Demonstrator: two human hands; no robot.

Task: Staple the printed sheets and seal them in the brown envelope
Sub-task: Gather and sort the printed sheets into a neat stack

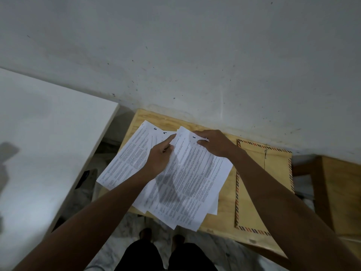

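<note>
Several printed sheets (187, 180) lie fanned out on a small wooden table (224, 212). Handwritten numbers mark their top corners. My right hand (213, 143) pinches the top edge of the uppermost sheet, marked 1. My left hand (160, 159) rests on the sheets to the left, its fingers pinching the sheet edges near the top. A brown envelope (273, 173) with a red and dark striped border lies flat on the right of the table, partly under my right forearm. No stapler is in view.
A white tabletop (45, 137) stands to the left with a gap of floor between. A wall (195, 55) runs right behind the wooden table. A wooden piece of furniture (340, 192) sits at the right. My feet (162, 237) are below the table's front edge.
</note>
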